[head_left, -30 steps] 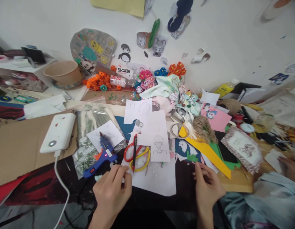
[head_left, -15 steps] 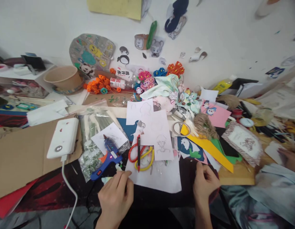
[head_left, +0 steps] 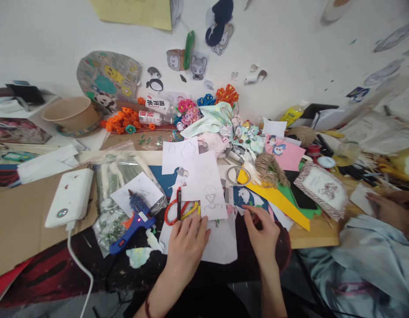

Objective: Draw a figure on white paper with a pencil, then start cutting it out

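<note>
My left hand point(head_left: 188, 236) lies over the handles of the red and yellow scissors point(head_left: 170, 213) and the lower end of a black and red pen point(head_left: 179, 204), its fingers spread with no grip visible. Beside it is a sheet with a pencil-drawn figure point(head_left: 211, 201). My right hand point(head_left: 262, 227) hovers at the table edge near dark blue paper cut-outs point(head_left: 249, 197), thumb and forefinger apart and nothing visible between them. Left of my left hand are a blue glue gun point(head_left: 133, 227) and a pale green cloth scrap point(head_left: 138, 257).
A white power bank point(head_left: 70, 196) with a cable rests on cardboard point(head_left: 22, 221) at the left. Yellow paper point(head_left: 277, 198) and twine point(head_left: 270, 168) lie at the right. Another person's hand point(head_left: 390, 210) holds white paper at far right. Bottles point(head_left: 151, 118) and flowers stand behind.
My left hand has moved right and forward onto the scissors and pen, its fingers opening out. The pale cloth scrap is now uncovered. My right hand has opened and reached slightly forward. The view has shifted right.
</note>
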The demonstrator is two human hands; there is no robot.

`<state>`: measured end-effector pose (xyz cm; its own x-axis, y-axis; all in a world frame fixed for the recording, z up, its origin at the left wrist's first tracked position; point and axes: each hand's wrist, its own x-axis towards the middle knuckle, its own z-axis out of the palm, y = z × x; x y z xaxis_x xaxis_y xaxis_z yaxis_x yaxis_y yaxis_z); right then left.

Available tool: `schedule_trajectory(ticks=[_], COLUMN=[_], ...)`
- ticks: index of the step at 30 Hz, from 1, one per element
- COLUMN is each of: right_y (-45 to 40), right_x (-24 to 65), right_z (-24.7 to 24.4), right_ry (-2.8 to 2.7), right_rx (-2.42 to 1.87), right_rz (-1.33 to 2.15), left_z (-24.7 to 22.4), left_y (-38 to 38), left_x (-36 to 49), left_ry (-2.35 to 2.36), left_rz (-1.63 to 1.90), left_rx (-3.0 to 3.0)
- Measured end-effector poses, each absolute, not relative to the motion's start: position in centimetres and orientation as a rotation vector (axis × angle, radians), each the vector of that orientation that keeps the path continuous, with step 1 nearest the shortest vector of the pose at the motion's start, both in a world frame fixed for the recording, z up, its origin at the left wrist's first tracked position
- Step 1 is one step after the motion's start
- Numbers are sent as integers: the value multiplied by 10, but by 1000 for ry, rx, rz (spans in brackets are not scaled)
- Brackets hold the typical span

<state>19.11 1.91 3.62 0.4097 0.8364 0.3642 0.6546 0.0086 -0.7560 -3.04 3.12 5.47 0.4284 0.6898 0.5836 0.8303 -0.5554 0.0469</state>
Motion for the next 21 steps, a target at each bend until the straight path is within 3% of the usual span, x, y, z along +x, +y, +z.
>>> schedule_trajectory(ticks=[4, 11, 21], right_y=[37, 55, 66], right_x=[174, 164, 169], right_z=[54, 72, 55], right_ry=[-1574, -1460, -1930], right_rx=[-1678, -1364, -1441], right_rz=[335, 849, 350], left_z=[53, 62, 63], left_y=[40, 52, 60], left_x=[-11, -12, -37], left_ry=[-1336, -1438, -1612], left_rz=[-773, -900, -1210], left_rx=[-2417, -2255, -2074])
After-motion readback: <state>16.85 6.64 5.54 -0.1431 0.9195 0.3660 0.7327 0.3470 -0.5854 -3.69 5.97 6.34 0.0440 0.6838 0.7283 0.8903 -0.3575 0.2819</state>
